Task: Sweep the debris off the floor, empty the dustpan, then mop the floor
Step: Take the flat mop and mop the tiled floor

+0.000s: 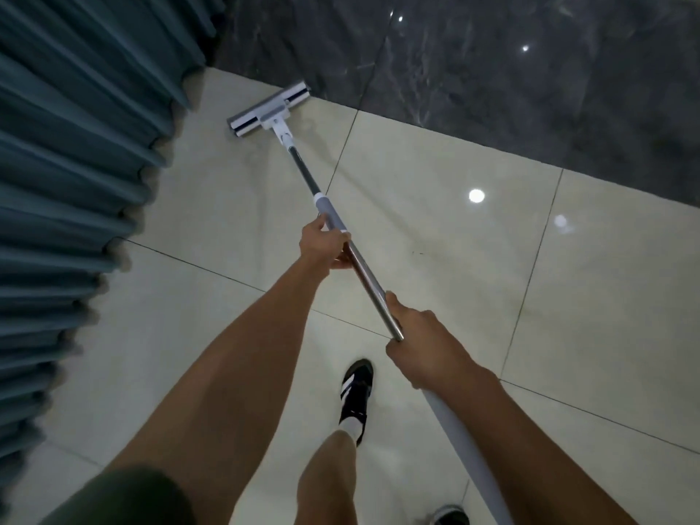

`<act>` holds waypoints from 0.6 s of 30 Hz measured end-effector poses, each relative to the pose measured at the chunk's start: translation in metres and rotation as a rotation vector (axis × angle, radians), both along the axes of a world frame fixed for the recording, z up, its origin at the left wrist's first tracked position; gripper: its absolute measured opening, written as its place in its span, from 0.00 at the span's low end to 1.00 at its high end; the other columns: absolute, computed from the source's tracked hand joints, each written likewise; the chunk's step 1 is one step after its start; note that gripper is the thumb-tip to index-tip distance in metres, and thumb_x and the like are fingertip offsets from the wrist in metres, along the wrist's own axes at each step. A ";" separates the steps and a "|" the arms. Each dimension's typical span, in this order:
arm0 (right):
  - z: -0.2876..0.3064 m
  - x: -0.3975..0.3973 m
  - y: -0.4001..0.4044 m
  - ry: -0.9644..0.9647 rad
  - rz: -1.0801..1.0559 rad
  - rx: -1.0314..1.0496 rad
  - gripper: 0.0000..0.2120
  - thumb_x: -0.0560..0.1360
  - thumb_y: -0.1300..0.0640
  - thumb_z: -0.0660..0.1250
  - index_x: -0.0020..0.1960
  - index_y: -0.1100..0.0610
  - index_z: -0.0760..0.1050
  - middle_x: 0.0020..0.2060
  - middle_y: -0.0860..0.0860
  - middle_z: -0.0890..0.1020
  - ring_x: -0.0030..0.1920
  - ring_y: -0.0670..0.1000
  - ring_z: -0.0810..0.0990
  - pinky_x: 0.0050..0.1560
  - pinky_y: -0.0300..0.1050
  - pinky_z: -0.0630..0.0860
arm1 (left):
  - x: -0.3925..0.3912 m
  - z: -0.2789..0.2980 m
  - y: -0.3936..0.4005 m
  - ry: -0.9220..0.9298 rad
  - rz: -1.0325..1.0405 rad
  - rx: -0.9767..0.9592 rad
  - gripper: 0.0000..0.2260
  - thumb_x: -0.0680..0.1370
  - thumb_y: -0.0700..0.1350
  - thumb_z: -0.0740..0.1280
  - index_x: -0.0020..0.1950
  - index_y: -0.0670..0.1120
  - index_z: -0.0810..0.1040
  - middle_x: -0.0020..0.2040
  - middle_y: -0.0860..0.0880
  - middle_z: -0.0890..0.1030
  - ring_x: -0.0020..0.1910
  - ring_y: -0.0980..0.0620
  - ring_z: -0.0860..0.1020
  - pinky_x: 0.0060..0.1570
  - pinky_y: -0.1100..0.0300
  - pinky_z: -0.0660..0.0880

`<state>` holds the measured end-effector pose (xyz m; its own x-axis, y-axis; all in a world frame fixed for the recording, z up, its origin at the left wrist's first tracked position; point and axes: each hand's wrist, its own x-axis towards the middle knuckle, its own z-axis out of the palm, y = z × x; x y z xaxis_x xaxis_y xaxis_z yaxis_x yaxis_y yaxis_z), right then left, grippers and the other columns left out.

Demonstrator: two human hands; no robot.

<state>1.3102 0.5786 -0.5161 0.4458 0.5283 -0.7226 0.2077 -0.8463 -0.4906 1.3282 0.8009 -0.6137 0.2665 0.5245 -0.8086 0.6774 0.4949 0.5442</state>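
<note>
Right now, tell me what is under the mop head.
The mop head lies flat on the cream floor tile, in the corner by the blue curtain and dark marble wall. The tile directly beneath is covered, so any dirt there is hidden.

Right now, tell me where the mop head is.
In the head view the mop head lies upper centre on the cream floor tile, between the blue curtain and the dark marble wall.

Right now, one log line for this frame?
phase: mopping | left hand: grips mop handle | right hand: grips handle lower | mop head: on floor by curtain
</note>
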 end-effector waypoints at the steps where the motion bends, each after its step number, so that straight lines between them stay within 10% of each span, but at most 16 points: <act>1: 0.001 0.000 0.000 -0.004 0.004 -0.011 0.37 0.74 0.60 0.60 0.80 0.45 0.52 0.42 0.52 0.77 0.29 0.48 0.76 0.24 0.39 0.70 | 0.000 0.000 0.001 0.006 -0.023 0.000 0.32 0.78 0.35 0.70 0.78 0.52 0.65 0.49 0.41 0.81 0.39 0.41 0.85 0.32 0.47 0.82; 18: 0.055 -0.107 -0.252 -0.113 -0.013 -0.087 0.25 0.81 0.51 0.58 0.75 0.43 0.56 0.39 0.49 0.72 0.37 0.53 0.73 0.37 0.47 0.71 | -0.096 0.038 -0.242 0.062 -0.146 -0.094 0.24 0.78 0.33 0.68 0.73 0.48 0.69 0.48 0.39 0.80 0.43 0.38 0.84 0.34 0.45 0.83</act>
